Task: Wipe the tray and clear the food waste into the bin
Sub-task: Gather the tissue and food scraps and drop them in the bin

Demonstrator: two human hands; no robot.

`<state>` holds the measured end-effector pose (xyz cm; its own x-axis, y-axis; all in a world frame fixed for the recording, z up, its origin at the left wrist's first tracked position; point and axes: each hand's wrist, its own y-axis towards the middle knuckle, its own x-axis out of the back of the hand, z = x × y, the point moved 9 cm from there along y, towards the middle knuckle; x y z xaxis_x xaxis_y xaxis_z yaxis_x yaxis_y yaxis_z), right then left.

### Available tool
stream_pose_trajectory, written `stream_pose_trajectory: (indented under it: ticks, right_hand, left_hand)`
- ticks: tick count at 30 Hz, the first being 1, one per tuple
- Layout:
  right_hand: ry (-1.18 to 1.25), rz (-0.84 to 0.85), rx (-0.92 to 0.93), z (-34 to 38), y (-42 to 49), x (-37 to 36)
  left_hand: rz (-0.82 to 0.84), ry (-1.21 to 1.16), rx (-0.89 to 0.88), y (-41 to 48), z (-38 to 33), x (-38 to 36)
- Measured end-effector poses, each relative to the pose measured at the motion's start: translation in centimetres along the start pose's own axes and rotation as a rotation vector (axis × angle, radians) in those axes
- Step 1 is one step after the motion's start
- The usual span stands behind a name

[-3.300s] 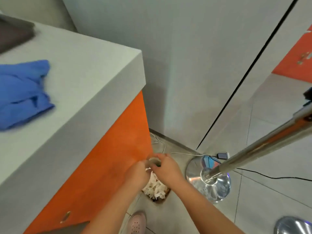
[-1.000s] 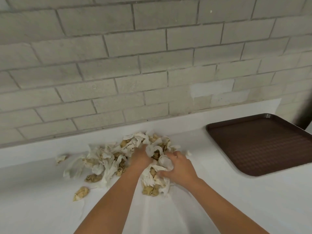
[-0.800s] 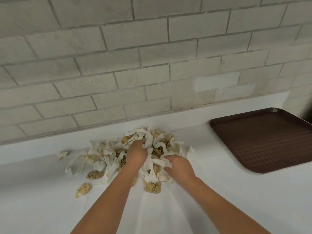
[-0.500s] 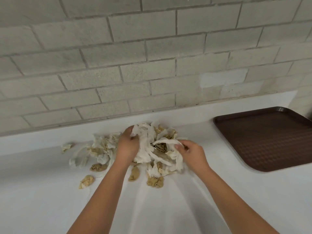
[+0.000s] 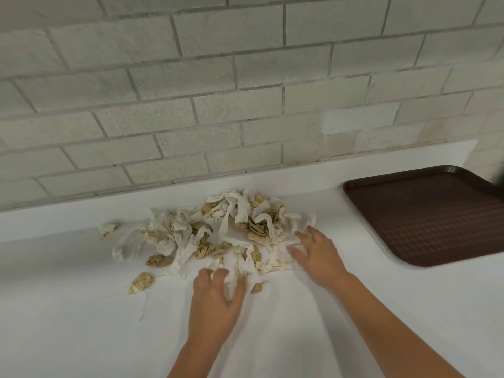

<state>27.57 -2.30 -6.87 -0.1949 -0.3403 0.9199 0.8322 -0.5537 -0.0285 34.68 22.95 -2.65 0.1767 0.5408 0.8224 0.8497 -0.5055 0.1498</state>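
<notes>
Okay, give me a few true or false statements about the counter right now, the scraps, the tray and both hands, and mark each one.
1. The brown tray holds a heap of scraps. False: it looks bare; the pile of scraps lies on the white counter.
2. The right hand rests open at the pile's right edge. True.
3. The left hand is lifted high, clutching a full wad. False: it is low at the pile's near edge, fingers curled.
4. A few stray scraps lie left of the pile. True.
</notes>
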Motion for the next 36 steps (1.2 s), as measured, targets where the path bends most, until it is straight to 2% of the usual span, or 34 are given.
stream_pose_trajectory:
  ticks: [2,4,8,12,17,20,22,25,27,30,36]
  right_hand:
    - [-0.062,-0.064,0.040,0.1,-0.5,-0.8]
    - [0.018,-0.240,0.080,-0.2,-0.9,-0.1]
    - [0.121,-0.374,0.057,-1.1,-1.7,1.1]
    - [0.419,-0.425,-0.040,-1.4,-3.1,2.1]
    - [0.648,-0.543,0.089,2.4,-5.3,4.5]
    - [0.601,-0.522,0.207,5.5,-5.0,4.6]
    - [0.462,-0.456,0.231,7.1,-4.3,3.7]
    - [0.114,-0.254,0.152,7.6,-2.7,0.3]
    - [0.020,-0.180,0.094,6.6,-2.4,-1.4]
    - [0.089,-0.209,0.087,5.7,-2.8,-1.6]
    - [0.414,-0.328,0.032,4.1,-3.6,2.7]
  left_hand:
    - [0.003,0.173,-0.079,-1.0,0.7,-1.8]
    - [-0.037,0.226,-0.132,-1.5,1.3,-2.3]
    - [-0.115,0.064,-0.168,-1.5,2.0,-1.6]
    - [-0.174,-0.172,-0.052,-1.1,3.3,-0.2]
    - [-0.191,-0.125,-0.061,-1.1,3.3,-0.3]
    - [-0.191,-0.093,-0.059,-1.2,3.0,-0.8]
    - [-0.195,-0.066,-0.062,-1.1,3.0,-0.9]
    - [-0.211,-0.023,-0.084,-1.0,3.5,-1.3]
    - [-0.235,-0.016,-0.077,-1.1,3.7,-1.2]
    - [-0.254,0.014,-0.062,-1.1,4.1,-1.3]
    - [-0.288,0.027,-0.083,-1.2,3.8,-0.7]
